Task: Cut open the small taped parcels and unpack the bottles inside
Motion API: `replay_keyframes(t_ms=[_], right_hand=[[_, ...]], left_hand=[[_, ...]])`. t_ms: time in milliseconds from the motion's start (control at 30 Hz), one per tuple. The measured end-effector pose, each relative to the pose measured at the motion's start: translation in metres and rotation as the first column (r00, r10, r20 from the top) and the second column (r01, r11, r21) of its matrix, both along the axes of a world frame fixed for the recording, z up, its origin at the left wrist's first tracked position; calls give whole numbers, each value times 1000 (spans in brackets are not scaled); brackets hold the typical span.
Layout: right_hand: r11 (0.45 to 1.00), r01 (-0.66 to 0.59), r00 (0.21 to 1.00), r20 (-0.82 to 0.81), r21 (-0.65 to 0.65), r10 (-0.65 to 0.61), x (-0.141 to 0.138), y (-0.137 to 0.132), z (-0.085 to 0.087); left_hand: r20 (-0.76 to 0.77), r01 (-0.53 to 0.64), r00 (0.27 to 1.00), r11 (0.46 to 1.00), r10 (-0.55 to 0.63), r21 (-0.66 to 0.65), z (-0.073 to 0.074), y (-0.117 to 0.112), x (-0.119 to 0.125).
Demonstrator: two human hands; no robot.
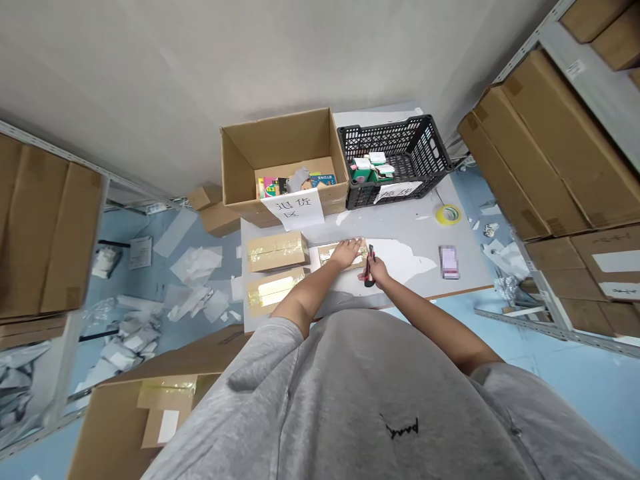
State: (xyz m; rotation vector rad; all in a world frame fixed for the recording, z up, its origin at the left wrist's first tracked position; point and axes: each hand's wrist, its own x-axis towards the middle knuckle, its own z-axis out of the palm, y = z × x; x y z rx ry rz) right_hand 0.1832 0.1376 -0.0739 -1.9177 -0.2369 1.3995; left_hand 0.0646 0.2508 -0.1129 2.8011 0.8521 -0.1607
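Note:
My left hand [347, 253] lies flat with its fingers stretched over a small taped cardboard box [327, 254] on the table. In my right hand [379, 271] is a red and black box cutter [370, 267], held upright at the right end of that box. Whether its blade touches the cardboard I cannot tell. To the left of my hands sit two more taped boxes, a rear one [277, 252] and a front one [270, 291] with a white label on top.
At the table's back stand a large open carton [280, 133] holding colourful books and a black plastic crate [395, 193] with green-and-white boxes. A tape roll [448, 214] and a blurred phone-like item [449, 262] lie right. Shelves of cartons [545, 147] flank the table; paper scraps [197, 263] litter the floor.

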Motion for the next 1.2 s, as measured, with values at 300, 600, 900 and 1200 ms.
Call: replay_keyframes(t_ms=[300,600,900,1200], right_hand=[[998,-43,995,93,-49,47,-14,2,0],[979,-141,964,204,-148,170,-10,7,13],[974,-149,957,222,-170,185,-13,8,8],[981,-118,975,171,-157,144,-12,19,14]], left_hand=[[-41,24,999,999,-25,-21,-8,9,5],[-78,14,997,994,-22,-109,7,19,8],[-64,25,997,991,-34,-132,4,19,9],[-68,60,995,991,-69,-120,11,22,5]])
